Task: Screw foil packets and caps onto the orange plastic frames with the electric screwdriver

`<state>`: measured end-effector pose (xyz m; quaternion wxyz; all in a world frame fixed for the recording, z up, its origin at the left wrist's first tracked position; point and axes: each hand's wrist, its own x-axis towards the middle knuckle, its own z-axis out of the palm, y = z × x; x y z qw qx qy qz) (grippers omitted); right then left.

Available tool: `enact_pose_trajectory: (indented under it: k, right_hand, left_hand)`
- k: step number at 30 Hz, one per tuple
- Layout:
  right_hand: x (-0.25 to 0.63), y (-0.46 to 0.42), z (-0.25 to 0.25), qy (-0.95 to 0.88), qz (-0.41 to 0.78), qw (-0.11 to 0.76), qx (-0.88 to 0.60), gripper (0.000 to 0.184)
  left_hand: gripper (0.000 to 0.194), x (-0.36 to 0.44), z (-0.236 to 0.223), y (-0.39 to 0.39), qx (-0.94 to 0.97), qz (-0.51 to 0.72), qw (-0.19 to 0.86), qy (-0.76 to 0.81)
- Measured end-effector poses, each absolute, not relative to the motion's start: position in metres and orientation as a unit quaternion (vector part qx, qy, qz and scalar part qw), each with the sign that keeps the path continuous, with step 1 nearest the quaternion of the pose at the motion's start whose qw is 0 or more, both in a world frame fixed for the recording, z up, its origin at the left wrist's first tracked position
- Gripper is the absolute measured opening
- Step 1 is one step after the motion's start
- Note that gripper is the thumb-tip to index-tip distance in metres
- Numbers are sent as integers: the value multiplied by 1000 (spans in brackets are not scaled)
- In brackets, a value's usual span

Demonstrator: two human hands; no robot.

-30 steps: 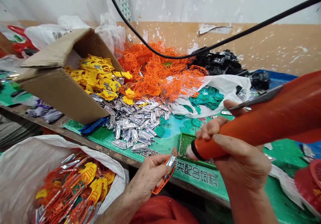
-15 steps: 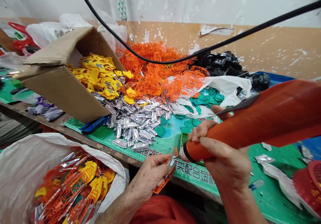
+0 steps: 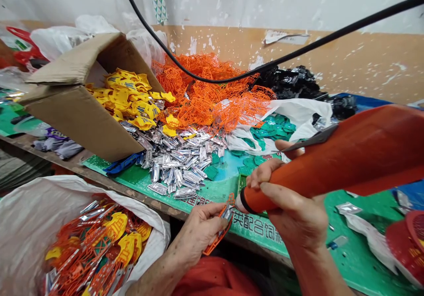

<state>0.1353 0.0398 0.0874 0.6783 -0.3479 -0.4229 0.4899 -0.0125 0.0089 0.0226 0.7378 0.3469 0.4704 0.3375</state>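
My left hand [image 3: 200, 227] pinches a slim orange plastic frame [image 3: 215, 243] between thumb and fingers. A shiny silver metal plate [image 3: 227, 213] lies against that frame. My right hand [image 3: 294, 214] is wrapped round a thick orange power screwdriver [image 3: 344, 154] with a grey lever along its upper side. The tool slants down to the left, and its pale nose [image 3: 240, 202] meets the upper end of the frame. The exact contact at the tip is too small to make out. Silver plates [image 3: 179, 172] lie in a heap beyond my left hand.
A tipped cardboard box [image 3: 79, 117] spills yellow parts [image 3: 129, 95]. Behind it are piled orange frames [image 3: 212, 84] and black parts [image 3: 291, 81]. Green pieces [image 3: 274, 128] lie on white plastic. A white sack [image 3: 159, 225] holds mixed pieces, lower left. A black cable [image 3: 232, 78] hangs across.
Both hands hold the same things in almost the same place. The tool and right hand have shifted slightly left, and the view has moved a little.
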Motion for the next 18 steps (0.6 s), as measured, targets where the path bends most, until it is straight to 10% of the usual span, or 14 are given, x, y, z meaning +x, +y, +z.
enact_pose_trajectory:
  k: [18]
  right_hand:
    - [134, 41, 81, -440, 511, 674, -303, 57]
  left_hand:
    - [22, -16, 17, 10, 337, 355, 742, 459]
